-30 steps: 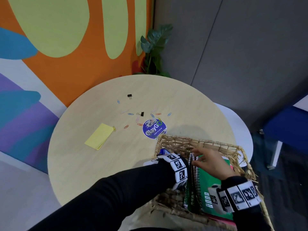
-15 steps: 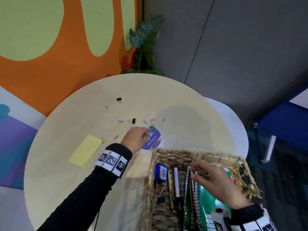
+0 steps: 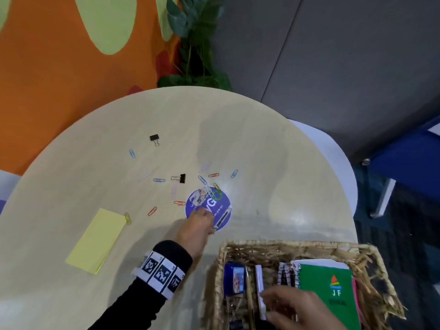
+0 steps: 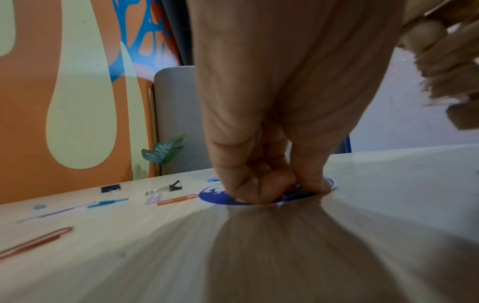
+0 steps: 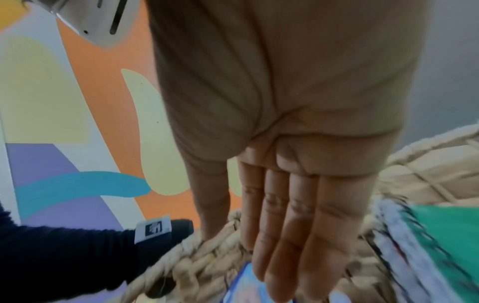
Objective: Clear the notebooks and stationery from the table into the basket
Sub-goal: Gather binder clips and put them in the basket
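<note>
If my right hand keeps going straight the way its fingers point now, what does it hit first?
Probably the blue box lying in the basket. Your right hand is flat, fingers pointing down into the basket just above that box. Blur hides the exact gap.

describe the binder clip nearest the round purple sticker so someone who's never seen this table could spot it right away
Start at the round wooden table and find the round purple sticker near the wicker basket, where the left hand touches down. Just beyond the sticker's far-left side lies a small black binder clip. It is black with silver wire handles amid coloured paper clips, and far closer than the other black clip.
</note>
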